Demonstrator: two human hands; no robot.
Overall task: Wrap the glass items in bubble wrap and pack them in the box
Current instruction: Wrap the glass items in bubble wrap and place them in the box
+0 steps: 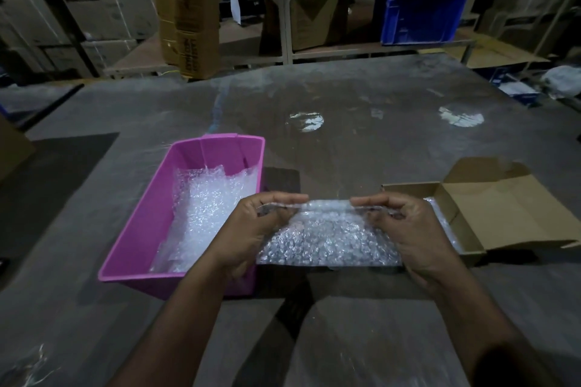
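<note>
Both hands work at the near middle of the table [361,141]. The left hand [248,229] and the right hand [415,229] each pinch an upper corner of a sheet of bubble wrap [327,239], fingers curled over the far edge, thumbs hidden beneath. The sheet hangs taut between the fingertips and slopes down toward the person. Whether a glass item lies inside it cannot be told; no glass shows through the bubbles.

Just left of the left fingers stands a pink bin [138,229], lined with or holding more bubble wrap; its near right corner lies under the left wrist. Just right of the right fingers sits an open cardboard box [471,217], flaps spread to the right and rear, with a strip of wrap visible along its inner left wall.

Progress, as judged: early to middle. The box may hold something wrapped, though its contents are largely hidden by the right hand. Wrapping of the present sheet is unfinished, and placing it in the box remains.

Clearance: beyond the fingertips the table runs open to its far edge, bearing only two clear scraps of film [306,121]. The box's raised left wall sits close to the right knuckles and could be knocked on transfer. Shelving stands well beyond.
</note>
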